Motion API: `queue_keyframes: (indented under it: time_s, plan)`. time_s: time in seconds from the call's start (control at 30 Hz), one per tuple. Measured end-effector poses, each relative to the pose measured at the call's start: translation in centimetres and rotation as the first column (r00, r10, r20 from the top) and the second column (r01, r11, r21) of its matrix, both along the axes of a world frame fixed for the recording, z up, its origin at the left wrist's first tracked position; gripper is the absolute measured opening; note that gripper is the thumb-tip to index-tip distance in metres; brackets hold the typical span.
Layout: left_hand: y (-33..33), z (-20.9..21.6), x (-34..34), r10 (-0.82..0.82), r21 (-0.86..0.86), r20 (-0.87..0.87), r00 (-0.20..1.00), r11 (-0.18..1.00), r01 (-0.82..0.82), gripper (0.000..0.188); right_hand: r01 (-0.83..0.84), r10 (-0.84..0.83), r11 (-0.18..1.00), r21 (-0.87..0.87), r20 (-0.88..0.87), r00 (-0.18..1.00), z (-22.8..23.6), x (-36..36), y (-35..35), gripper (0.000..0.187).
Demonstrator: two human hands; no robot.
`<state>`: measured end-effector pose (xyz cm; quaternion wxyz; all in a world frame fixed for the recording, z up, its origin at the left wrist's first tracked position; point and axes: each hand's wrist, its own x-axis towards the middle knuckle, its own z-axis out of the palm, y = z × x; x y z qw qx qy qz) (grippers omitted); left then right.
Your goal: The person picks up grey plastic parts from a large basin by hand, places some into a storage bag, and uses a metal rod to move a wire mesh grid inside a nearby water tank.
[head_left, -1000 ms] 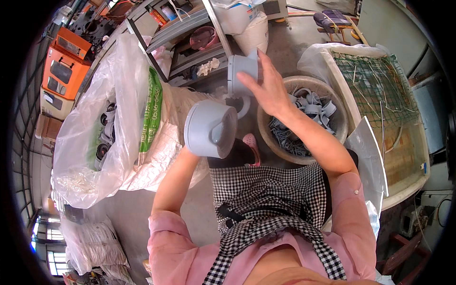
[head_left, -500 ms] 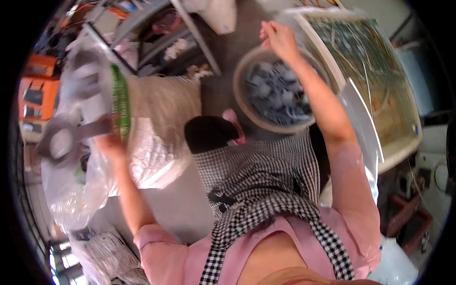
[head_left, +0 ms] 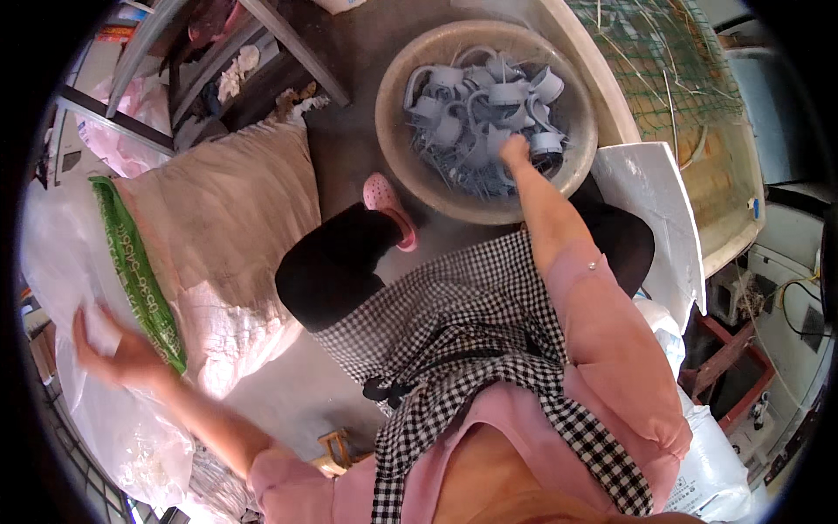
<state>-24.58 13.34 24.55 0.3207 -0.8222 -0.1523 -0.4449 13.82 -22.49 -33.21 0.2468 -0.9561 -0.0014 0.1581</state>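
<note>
**Grey plastic parts heaped in a round basin, right hand down among them**

At the basin, right of its middle and toward the near rim: right hand with fingers curled in; impossible to tell whether pinching a part. All around it, short cup-like pieces with curved bands, several tipped on their sides, above thin grey scraps toward the near left wall.

Well apart, far to the left: left hand, blurred by motion, thumb and fingers spread, over a clear plastic bag; touching or not, impossible to tell.

Between left hand and basin: a large pale woven sack, with a green strip along the edge nearest the bag. Just outside the basin's near left rim, a pink clog on a foot; nearer, a checked apron across the lap.

Past the basin's right rim: a cream tub with green netting at its far end, and a white sheet beside it. Beyond the sack, a grey metal frame.
</note>
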Motion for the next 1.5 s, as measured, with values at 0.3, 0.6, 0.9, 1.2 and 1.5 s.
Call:
queue_keyframes:
  time_s: [0.3, 0.6, 0.9, 1.2, 1.5]
  plan:
    - [-14.2, -20.6, 23.2, -0.531, -0.937, 0.110, 0.840, 0.226, 0.266, 0.041, 0.248, 0.289, 0.448, 0.859, -0.402, 0.869, 16.4, 7.9, 1.5, 0.030]
    - [-19.5, -23.4, 24.5, -0.726, -0.927, 0.261, 0.636, -0.372, -0.044, 0.045, 0.577, 0.384, 0.007, 0.817, -0.535, 0.752, 38.3, 0.9, 5.0, 0.038]
    - [-20.0, -21.0, 24.1, -0.046, -0.361, 0.541, 0.840, -0.915, 0.182, 0.059, 0.712, 0.259, 0.011, 0.702, -0.690, 0.676, 35.5, -0.7, 5.4, 0.035]
    - [-20.6, -21.4, 24.7, -0.216, -0.854, 0.500, 0.839, -0.286, 0.435, 0.040, 0.633, 0.265, -0.111, 0.766, -0.591, 0.762, 34.6, -0.8, 5.9, 0.041]
    - [-21.0, -23.1, 25.3, -0.683, -0.734, 0.063, 0.728, 0.462, 0.498, 0.048, 0.216, -0.017, 0.304, 0.928, -0.222, 0.975, 34.1, -2.4, 6.2, 0.042]
